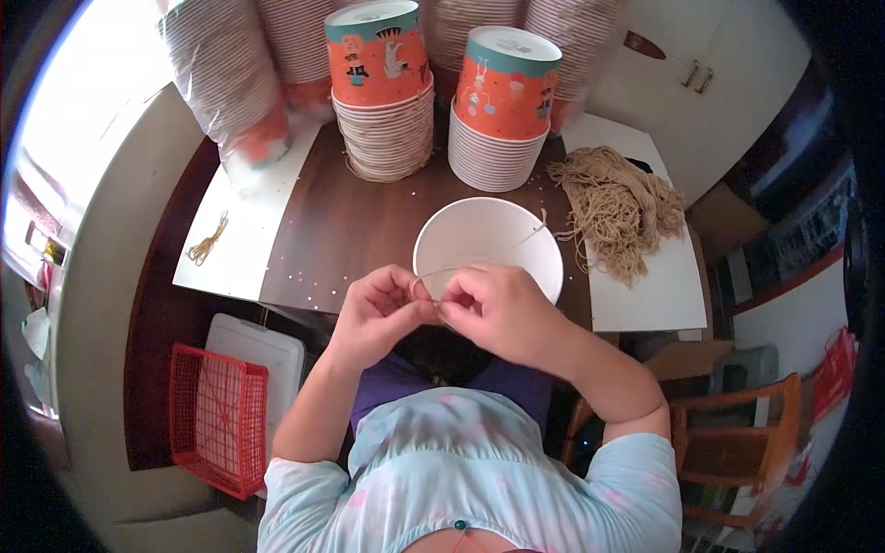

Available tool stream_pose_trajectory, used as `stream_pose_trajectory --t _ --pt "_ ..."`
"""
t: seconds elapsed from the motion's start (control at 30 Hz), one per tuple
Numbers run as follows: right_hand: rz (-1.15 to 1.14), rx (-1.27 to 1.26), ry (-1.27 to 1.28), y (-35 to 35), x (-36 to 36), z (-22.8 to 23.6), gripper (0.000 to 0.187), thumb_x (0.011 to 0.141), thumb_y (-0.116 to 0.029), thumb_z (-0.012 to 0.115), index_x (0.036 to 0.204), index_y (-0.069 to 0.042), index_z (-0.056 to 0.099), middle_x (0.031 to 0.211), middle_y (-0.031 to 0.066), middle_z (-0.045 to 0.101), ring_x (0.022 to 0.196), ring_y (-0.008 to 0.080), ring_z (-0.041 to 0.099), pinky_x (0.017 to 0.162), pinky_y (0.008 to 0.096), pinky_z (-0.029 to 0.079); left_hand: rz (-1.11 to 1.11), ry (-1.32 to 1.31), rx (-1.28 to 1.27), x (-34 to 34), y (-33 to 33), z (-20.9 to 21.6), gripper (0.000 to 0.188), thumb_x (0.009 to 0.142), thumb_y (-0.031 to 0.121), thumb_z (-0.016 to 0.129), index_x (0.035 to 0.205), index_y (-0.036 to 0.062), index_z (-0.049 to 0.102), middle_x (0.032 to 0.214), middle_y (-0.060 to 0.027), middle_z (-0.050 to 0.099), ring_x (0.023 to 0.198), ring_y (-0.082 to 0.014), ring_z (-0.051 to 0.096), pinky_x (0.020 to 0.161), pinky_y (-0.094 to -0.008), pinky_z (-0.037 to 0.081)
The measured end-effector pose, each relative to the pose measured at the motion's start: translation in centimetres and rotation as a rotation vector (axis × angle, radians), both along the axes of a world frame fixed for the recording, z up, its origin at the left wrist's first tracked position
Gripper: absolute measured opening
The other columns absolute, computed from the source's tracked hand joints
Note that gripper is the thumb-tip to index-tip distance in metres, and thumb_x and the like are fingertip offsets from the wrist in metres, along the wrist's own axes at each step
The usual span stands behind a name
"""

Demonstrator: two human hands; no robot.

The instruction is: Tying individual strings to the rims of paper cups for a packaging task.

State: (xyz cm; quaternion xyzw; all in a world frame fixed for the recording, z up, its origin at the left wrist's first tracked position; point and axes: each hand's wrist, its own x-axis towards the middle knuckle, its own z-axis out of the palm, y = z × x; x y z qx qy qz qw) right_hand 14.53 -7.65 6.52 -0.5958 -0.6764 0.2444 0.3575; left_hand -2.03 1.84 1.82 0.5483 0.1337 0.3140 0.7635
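From above, a bare left forearm (pixel 318 401) and right forearm (pixel 604 373) angle inward. The left hand (pixel 385 309) and right hand (pixel 498 309) nearly meet before the torso (pixel 461 461), thumbs and index fingers pinched together, other fingers curled.

The cord heap (pixel 619 210) looks rough, the open bucket (pixel 479 226) smooth, the basket (pixel 219 359) plastic.

The head-worn fisheye looks down across the table (pixel 359 230).
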Motion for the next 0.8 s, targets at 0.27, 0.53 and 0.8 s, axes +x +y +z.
stream_pose_trajectory --t 0.27,0.53,0.8 --pt "-0.17 0.238 -0.146 -4.1 -4.3 0.2 0.013 0.075 -0.001 0.066 0.083 -0.002 0.056 0.073 0.0114 0.058 0.061 0.0268 0.061 0.053 0.0347 0.049 0.548 0.239 1.157 -2.0 -3.1 1.3 0.018 0.07 -0.008 0.066 0.084 0.0036 0.061 0.08 -0.0087 0.064 0.068 -0.0232 0.061 0.059 -0.0295 0.048" --pt "-0.332 0.522 -0.433 -4.1 -4.2 -3.4 0.02 0.074 0.002 0.066 0.092 0.001 0.058 0.087 0.0107 0.056 0.069 0.0268 0.061 0.058 0.0335 0.051 0.368 -0.037 0.069 -0.2 -4.4 -2.3 0.009 0.087 -0.003 0.06 0.094 -0.0049 0.056 0.088 -0.012 0.066 0.081 -0.0157 0.066 0.074 -0.0259 0.054" --pt "-0.366 0.428 -0.195 -1.6 -3.2 -6.8 0.02 0.077 -0.001 0.062 0.096 0.002 0.06 0.089 0.0111 0.059 0.074 0.0252 0.063 0.061 0.0316 0.051 0.212 -0.109 -0.4 0.6 -4.5 -1.9 0.006 0.086 -0.003 0.06 0.091 -0.002 0.055 0.089 -0.0155 0.067 0.082 -0.0207 0.067 0.074 -0.0308 0.056"
